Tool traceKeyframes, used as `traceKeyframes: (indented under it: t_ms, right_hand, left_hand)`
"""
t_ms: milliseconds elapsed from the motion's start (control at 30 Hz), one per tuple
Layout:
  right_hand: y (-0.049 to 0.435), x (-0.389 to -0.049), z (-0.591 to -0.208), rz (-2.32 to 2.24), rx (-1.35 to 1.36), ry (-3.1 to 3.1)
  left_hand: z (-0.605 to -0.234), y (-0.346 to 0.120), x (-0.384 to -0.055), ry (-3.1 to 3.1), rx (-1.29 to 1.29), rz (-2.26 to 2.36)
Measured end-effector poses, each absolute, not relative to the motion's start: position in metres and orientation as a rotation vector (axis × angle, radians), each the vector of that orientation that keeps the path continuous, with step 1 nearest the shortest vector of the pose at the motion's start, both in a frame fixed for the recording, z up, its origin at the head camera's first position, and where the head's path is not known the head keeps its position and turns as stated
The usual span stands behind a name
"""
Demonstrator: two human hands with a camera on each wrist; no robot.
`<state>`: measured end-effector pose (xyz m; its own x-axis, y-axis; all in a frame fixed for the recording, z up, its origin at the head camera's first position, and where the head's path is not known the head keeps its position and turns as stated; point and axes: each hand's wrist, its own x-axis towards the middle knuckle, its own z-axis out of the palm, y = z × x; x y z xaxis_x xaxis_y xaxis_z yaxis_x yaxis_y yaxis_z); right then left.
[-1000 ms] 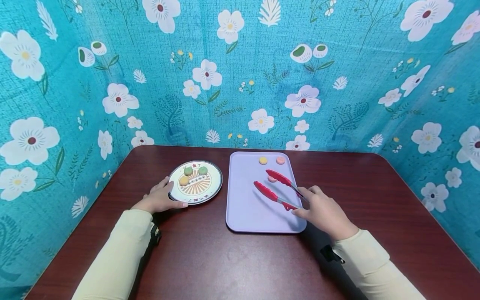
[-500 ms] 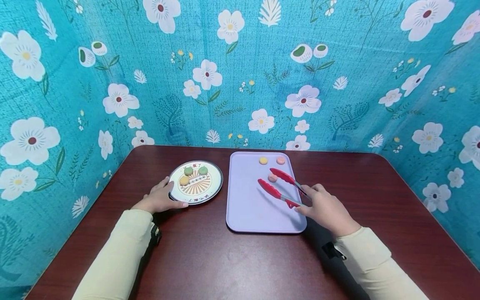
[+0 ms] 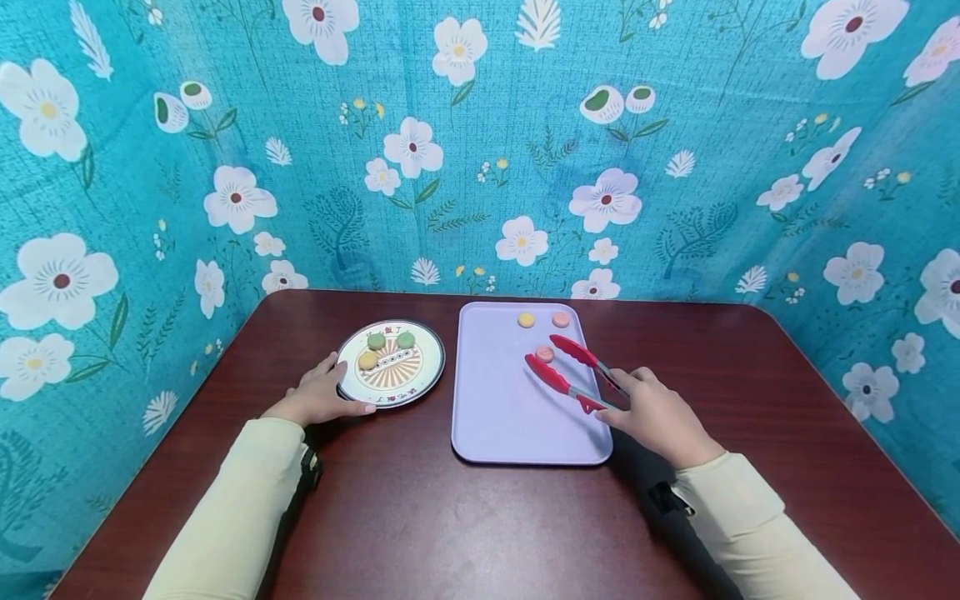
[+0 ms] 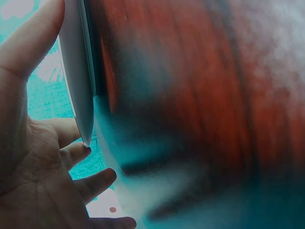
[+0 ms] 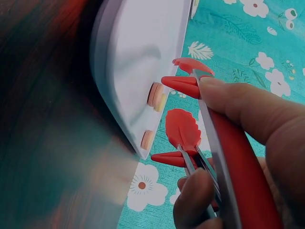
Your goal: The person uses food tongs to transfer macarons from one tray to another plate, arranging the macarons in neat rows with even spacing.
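Observation:
My left hand point(image 3: 318, 395) rests at the left edge of a round patterned plate point(image 3: 423, 371), its fingers spread along the rim. In the left wrist view the thumb point(image 4: 35, 40) lies against the plate's side point(image 4: 75, 71). Two green macarons point(image 3: 406, 340) and an orange-yellow one point(image 3: 368, 360) sit on the plate. My right hand point(image 3: 660, 417) grips red-tipped metal tongs point(image 3: 551, 375) over the lilac tray point(image 3: 487, 425). The tongs' tips are spread apart, with a pink macaron point(image 3: 545, 354) between them. In the right wrist view the thumb point(image 5: 228, 93) presses one red-backed tong arm.
Farther back on the tray lie a yellow macaron point(image 3: 527, 320) and another pink macaron point(image 3: 561, 319). The dark wooden table point(image 3: 450, 533) runs up to a teal floral curtain point(image 3: 480, 233) behind and at both sides.
My right hand and the tongs have shifted slightly right, so the spread tips now stand on either side of the nearer pink macaron. My left hand has stayed at the plate.

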<state>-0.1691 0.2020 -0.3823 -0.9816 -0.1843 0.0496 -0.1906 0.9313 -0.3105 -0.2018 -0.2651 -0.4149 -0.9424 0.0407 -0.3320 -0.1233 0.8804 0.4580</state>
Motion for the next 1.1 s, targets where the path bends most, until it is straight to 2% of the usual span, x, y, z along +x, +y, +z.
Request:
traceKeyframes:
  t_ms: [1100]
  right_hand:
    - [0.201,-0.191,-0.379,0.526,0.244,-3.121]
  left_hand:
    - [-0.418,-0.266,-0.204,2.724,-0.046,0.671]
